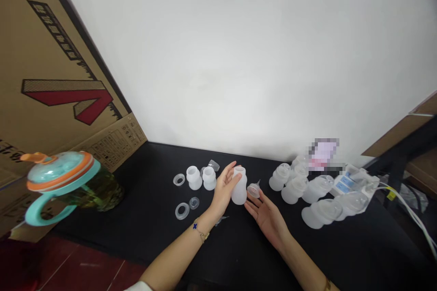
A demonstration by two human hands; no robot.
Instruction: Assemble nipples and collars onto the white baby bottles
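My left hand (224,187) is wrapped round a small frosted-white baby bottle (240,192), upright with its mouth uncovered. Just to its right, my right hand (266,215) holds a clear bottle nipple in a collar (253,190) at its fingertips, with a thin spike pointing up. Left of my left hand stand two uncapped white bottles (194,178). Near them lie a ring collar (178,179), a second ring (182,211), a clear nipple (194,203) and a clear cap (214,165). A thin clear part (221,221) is partly hidden by my left wrist.
Several bottles with clear caps (292,189) stand on the black table (150,236) at the right. Behind them are a white power strip (355,182) with cables and a pixelated patch. At the left are a lidded jug (61,175) and a large cardboard box (44,68).
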